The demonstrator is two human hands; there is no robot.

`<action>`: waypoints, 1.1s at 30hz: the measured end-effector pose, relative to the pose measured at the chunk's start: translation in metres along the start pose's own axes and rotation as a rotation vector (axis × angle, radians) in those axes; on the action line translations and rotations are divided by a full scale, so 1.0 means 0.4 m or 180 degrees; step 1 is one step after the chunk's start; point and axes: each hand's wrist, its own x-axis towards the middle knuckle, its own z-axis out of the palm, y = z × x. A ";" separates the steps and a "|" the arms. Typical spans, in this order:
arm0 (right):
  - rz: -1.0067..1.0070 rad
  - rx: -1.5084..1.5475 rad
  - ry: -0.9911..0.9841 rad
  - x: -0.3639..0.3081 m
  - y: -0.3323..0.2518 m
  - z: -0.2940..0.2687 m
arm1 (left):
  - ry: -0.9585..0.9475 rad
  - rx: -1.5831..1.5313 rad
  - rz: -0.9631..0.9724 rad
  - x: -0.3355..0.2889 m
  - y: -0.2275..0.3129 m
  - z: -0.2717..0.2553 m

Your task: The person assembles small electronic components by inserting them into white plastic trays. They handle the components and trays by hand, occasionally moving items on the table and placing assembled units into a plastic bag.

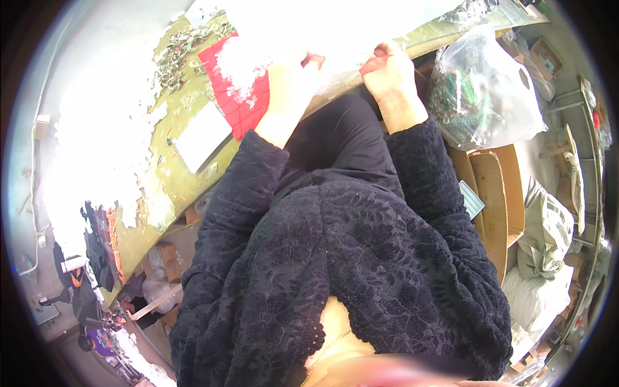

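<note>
Both hands are over the near edge of the yellowish table (169,132), in strong glare. My left hand (293,87) is washed out, its fingertips closed in a pinch. My right hand (392,77) is a little to the right, fingers curled in and thumb side up. Pale, see-through material (338,82) shows between the hands; whether either one holds it is hidden by the glare. Just left of my left hand lies a red quilted cloth (250,113) with a heap of small clear pieces (242,71) on it.
A white flat box (202,137) and a pile of small greenish-metallic pieces (180,58) lie left of the cloth. At right stand a clear plastic bag (493,97) of green items, open cardboard boxes (506,187) and pale sacks (545,226). Glare hides the table's far part.
</note>
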 end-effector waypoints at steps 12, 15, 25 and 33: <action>-0.1063 -0.0462 -0.0023 -0.025 -0.068 -0.109 | 0.0387 -0.1708 -0.0676 -0.019 -0.001 -0.025; -0.1158 -0.0882 0.0033 -0.053 -0.098 -0.188 | 0.0566 -0.3688 -0.0403 -0.041 0.009 0.000; -0.1895 -0.6634 -0.2841 -0.311 0.018 -0.318 | -0.2242 -0.2247 -0.0052 -0.254 0.134 0.130; -0.1279 -0.5975 -0.3615 -0.465 -0.199 -0.108 | -0.1490 -0.2268 -0.0456 -0.283 0.064 0.076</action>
